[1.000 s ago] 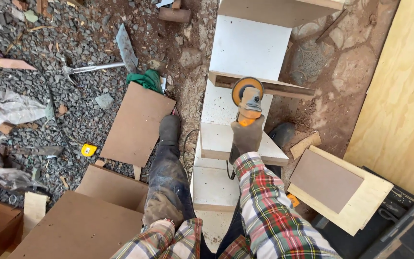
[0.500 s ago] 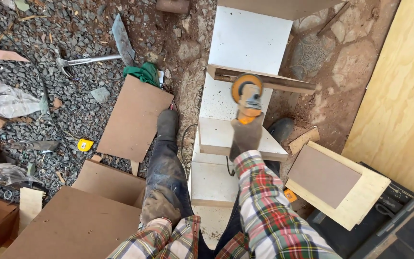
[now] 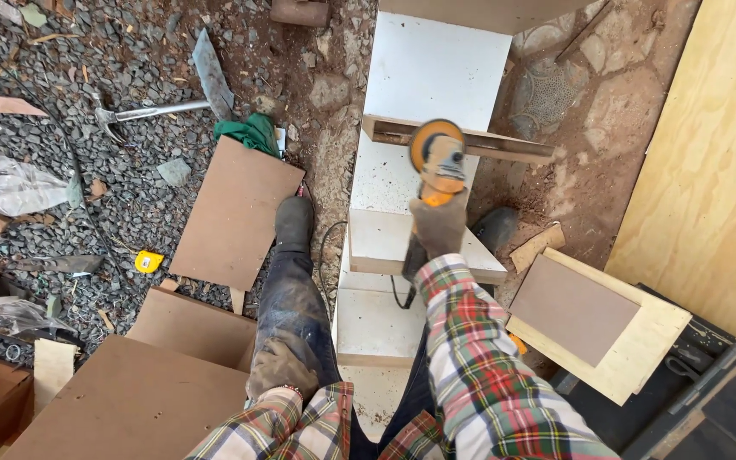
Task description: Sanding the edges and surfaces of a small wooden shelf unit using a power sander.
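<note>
- Gloved right hand (image 3: 438, 226) clamps the angle grinder (image 3: 439, 162); left hand (image 3: 278, 375) rests closed on the knee.
- One-handed, the disc could catch the wooden strip (image 3: 504, 145) just beyond and kick back.

Angle grinder (image 3: 439, 162) motion-blurred — its grip hidden inside the right glove (image 3: 438, 228).

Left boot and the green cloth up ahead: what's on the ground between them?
In the head view, a flat brown board lies between the left boot and the green cloth, one corner almost reaching the cloth.
</note>
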